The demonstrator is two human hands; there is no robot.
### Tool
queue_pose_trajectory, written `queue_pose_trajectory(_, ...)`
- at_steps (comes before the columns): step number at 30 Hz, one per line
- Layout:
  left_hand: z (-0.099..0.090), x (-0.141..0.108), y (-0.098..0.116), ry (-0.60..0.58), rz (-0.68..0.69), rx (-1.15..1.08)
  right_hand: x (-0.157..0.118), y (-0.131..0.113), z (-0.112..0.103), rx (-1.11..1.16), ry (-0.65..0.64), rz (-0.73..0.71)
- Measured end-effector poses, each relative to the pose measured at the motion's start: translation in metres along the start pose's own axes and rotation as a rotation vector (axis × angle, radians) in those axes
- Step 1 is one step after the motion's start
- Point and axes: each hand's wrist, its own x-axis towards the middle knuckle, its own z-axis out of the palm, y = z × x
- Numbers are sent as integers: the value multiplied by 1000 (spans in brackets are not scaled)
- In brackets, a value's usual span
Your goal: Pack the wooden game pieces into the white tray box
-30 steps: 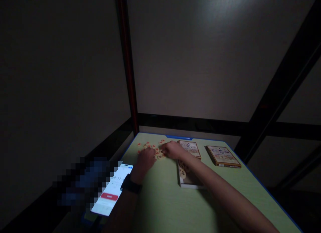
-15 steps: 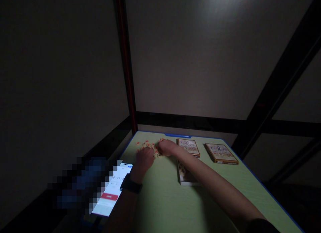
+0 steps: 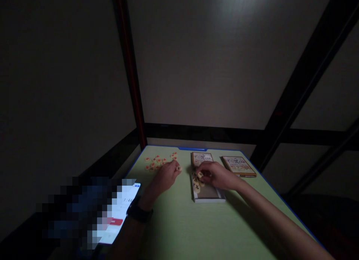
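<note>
Round Chinese chess pieces with red marks (image 3: 153, 165) lie scattered on the green table to the left. At their near right side my left hand (image 3: 165, 175), a dark watch on its wrist, is closed with a dark-marked piece (image 3: 178, 169) at its fingertips. My right hand (image 3: 220, 175) pinches another dark-marked piece (image 3: 200, 174) above a shallow open box (image 3: 209, 193). Several dark-marked pieces (image 3: 196, 186) lie along the left side of that box. The fingers hide part of its far end.
Behind the open box is a printed game box (image 3: 202, 156), partly covered by my right hand. Another printed box (image 3: 238, 166) lies farther right. A lit phone (image 3: 112, 230) stands at the table's left side. Walls rise behind the blue-edged table (image 3: 174, 230).
My right hand has moved from the scattered pieces to the open box, bringing a piece. My left hand has shifted slightly right, a dark-marked piece now showing at its fingertips. The view has shifted somewhat.
</note>
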Motion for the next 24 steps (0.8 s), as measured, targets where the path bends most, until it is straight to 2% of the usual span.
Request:
queue_pose_trajectory(3,10,-1,16,1,99,-232,-23,7,7,98,115,-17)
queue_pose_trajectory(6,18,-4,28,-17,162,-349,-35,9,14,124,179,-78)
queue_pose_trajectory(14,25,-8,42,28,152,-289,-44,9,19,72,194,-75)
queue_pose_trajectory(21,29,-8,43,54,211,-272,-45,7,15,64,225,-21)
queue_pose_trajectory(24,30,-8,42,59,213,-276,-45,5,16,14,165,39)
